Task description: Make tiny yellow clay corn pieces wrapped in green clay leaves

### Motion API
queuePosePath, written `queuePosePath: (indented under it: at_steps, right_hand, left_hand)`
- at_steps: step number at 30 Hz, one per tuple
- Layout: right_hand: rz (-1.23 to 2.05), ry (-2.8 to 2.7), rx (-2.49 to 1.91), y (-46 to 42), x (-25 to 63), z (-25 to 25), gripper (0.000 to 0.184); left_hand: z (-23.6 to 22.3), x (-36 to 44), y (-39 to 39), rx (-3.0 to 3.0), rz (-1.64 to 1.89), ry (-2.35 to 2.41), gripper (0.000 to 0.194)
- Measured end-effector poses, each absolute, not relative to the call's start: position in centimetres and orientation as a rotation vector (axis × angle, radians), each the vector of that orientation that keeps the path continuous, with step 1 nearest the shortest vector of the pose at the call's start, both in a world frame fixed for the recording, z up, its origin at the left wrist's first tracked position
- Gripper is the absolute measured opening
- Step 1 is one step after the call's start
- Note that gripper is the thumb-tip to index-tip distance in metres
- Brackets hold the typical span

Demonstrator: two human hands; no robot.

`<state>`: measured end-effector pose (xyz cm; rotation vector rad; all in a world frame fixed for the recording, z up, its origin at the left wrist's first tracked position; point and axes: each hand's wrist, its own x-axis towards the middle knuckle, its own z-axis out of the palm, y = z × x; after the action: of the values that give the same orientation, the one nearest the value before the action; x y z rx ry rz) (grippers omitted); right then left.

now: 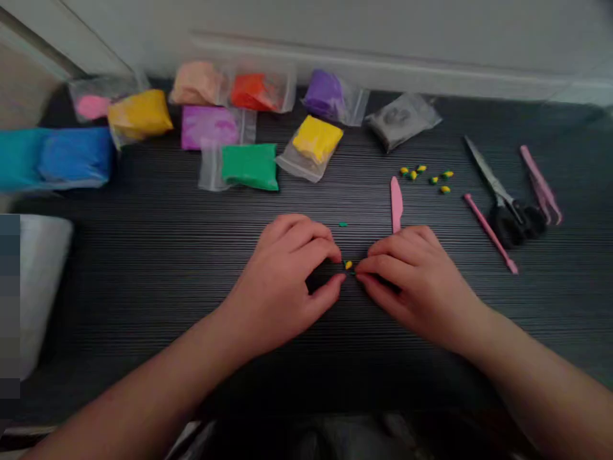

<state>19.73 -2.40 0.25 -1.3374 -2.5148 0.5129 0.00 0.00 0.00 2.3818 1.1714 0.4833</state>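
Observation:
Between my two hands is a tiny yellow and green clay piece (348, 264). My left hand (287, 275) has its thumb and index fingertip curled around the left side of this piece. My right hand (412, 281) has thumb and fingers pinched together at its right side, with a speck of green clay at the tips. A small green clay bit (343, 224) lies on the dark table just beyond. The pink plastic knife (396, 201) lies beyond my right hand, its lower end hidden by the fingers. Several finished-looking yellow and green clay pieces (434, 180) sit to the right.
Bags of coloured clay, including a green one (249, 166), a yellow one (317, 138) and a grey one (403, 120), line the back. Scissors (500, 195), a pink stick tool (491, 233) and pink tweezers (540, 182) lie right. A blue pack (74, 158) is at left.

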Motion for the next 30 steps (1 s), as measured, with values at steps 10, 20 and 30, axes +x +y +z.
queuePosePath:
  at_steps: [10, 20, 30]
  right_hand:
    - [0.512, -2.515, -1.359, -2.49, 19.61, 0.36, 0.016]
    - [0.493, -2.498, -1.4, -2.59, 19.26, 0.46, 0.016]
    - [0.52, -2.478, -1.401, -2.57, 19.26, 0.37, 0.015]
  left_hand:
    - [-0.38, 0.43, -0.69, 2.384, 0.49, 1.231, 0.012]
    - [-0.45, 0.52, -0.59, 2.41, 0.498, 1.207, 0.012]
    - [-0.54, 0.52, -0.63, 2.416, 0.512, 1.207, 0.012]
